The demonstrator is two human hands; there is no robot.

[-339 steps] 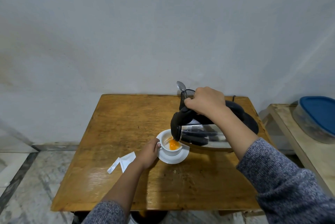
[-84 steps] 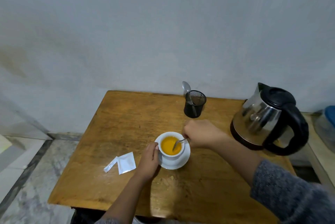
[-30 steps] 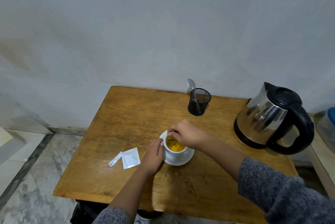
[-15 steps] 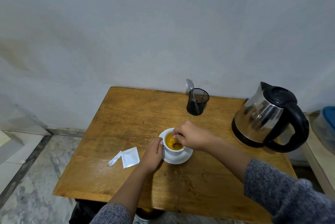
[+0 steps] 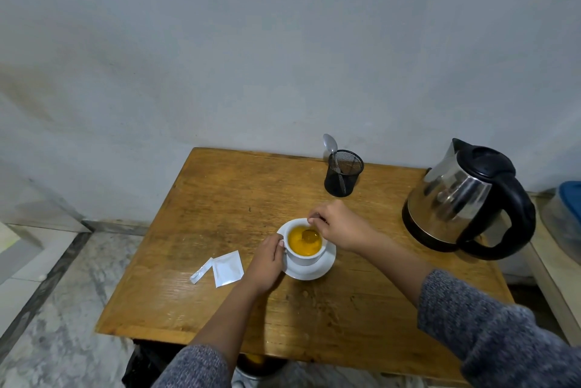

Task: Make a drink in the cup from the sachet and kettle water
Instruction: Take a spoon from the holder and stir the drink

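Note:
A white cup [image 5: 304, 258] full of orange drink stands on a white saucer [image 5: 327, 265] in the middle of the wooden table [image 5: 239, 199]. My left hand [image 5: 266, 262] grips the cup at its handle side. Above the cup's far rim, my right hand [image 5: 338, 225] pinches a small spoon [image 5: 309, 234] whose bowl dips into the drink. The torn white sachet [image 5: 228, 268] and its torn-off strip [image 5: 201, 271] lie flat to the left of the cup. The steel and black kettle [image 5: 462, 202] stands upright at the table's right side.
A black mesh holder [image 5: 343, 173] with another spoon [image 5: 330, 144] in it stands at the table's back edge by the wall. A blue-lidded container [image 5: 566, 217] sits on a lower surface to the right. Tiled floor lies to the left.
My right hand has shifted around the cup with the spoon, from over the left rim to the far right rim. My left hand stays on the cup. Eleven seconds ago the kettle was pouring.

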